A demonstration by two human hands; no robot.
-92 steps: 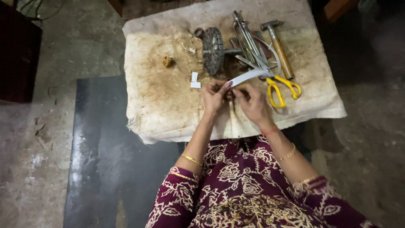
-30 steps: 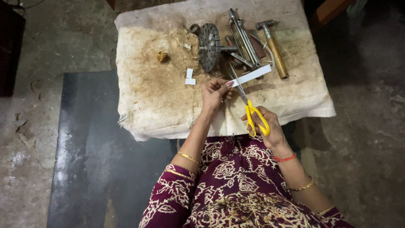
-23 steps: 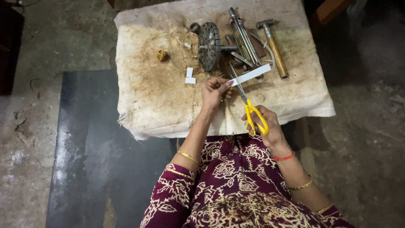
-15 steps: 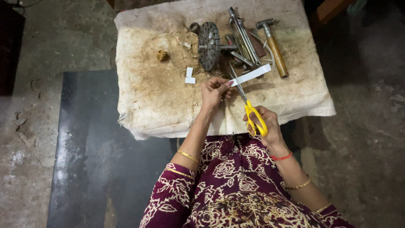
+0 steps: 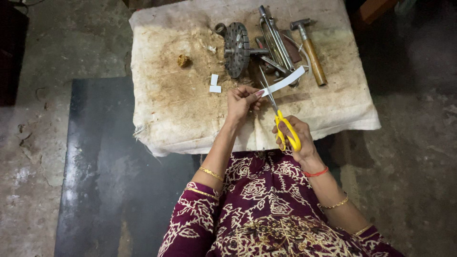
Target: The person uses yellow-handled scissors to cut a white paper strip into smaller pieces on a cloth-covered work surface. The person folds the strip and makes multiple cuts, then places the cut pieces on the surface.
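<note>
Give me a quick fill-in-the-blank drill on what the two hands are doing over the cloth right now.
1. The right hand holds scissors with ____ handles.
2. The left hand pinches one end of a white ____.
3. The hammer with a wooden handle lies on the ____.
4. Two small white scraps lie to the ____ of the left hand.

Missing words: yellow; strip; cloth; left

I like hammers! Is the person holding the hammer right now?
No, the hammer lies on the cloth; the right hand holds yellow scissors.
</note>
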